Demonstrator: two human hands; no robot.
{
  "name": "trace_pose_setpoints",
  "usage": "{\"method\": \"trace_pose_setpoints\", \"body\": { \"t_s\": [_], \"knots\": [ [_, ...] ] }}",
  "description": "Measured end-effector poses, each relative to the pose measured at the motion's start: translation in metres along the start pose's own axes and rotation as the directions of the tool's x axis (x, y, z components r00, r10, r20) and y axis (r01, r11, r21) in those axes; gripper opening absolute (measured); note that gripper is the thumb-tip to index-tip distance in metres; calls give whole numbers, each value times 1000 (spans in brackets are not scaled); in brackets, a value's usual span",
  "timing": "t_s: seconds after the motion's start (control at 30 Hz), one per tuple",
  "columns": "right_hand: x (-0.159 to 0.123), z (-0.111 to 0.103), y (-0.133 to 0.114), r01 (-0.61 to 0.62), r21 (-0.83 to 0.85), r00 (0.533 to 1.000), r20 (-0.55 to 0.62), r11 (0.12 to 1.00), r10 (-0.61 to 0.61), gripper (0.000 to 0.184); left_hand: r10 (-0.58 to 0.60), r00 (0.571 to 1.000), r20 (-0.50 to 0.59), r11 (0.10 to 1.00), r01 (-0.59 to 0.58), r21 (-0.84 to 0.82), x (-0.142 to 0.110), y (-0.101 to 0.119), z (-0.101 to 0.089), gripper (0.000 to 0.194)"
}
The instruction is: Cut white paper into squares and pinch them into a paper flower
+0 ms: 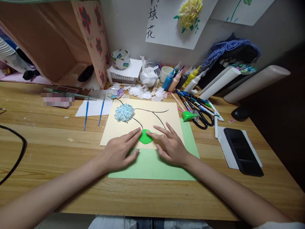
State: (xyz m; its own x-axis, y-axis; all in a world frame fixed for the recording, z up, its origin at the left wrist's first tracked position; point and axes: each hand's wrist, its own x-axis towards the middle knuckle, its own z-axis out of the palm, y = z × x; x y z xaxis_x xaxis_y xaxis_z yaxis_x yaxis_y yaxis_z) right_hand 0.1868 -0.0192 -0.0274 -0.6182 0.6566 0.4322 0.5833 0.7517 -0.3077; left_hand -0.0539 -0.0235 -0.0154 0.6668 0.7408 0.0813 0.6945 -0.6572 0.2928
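Lying just inside the near edge of the cream sheet [111,135], the flat green piece [145,138] is touched by the left hand [122,149] and right hand [170,144], both unclenched with fingers extended. A strip of wooden tabletop [143,197] is left before the green sheet [152,165]; rightward, room is bounded by scissors [202,122] and a black case [241,149].

Person's wearing a whitish sleeve [274,225], barely peeking in bottom right. Left hand [120,151] and right hand [171,147] are going bare, forearms [69,186] too. Pale bluish-white clothing [113,223] is showing at the lap, kinda darker blue mid-way.
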Motion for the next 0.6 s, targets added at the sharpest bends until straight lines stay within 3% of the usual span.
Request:
{"method": "trace_pose_setpoints", "body": {
  "t_s": [0.2,0.47,0.6],
  "knots": [
    [2,0,2,-33,-13,999,-11,999,33,37,55,997,56,997,-58,42,4,4,-3,58],
    [-6,-4,3,102,-6,976,-193,995,-101,35,86,990,115,995,-91,35,8,3,-4,63],
    [-5,-4,0,150,-49,970,-184,988,-156,32,107,987,117,994,-109,16,9,1,-2,63]
  ]
}}
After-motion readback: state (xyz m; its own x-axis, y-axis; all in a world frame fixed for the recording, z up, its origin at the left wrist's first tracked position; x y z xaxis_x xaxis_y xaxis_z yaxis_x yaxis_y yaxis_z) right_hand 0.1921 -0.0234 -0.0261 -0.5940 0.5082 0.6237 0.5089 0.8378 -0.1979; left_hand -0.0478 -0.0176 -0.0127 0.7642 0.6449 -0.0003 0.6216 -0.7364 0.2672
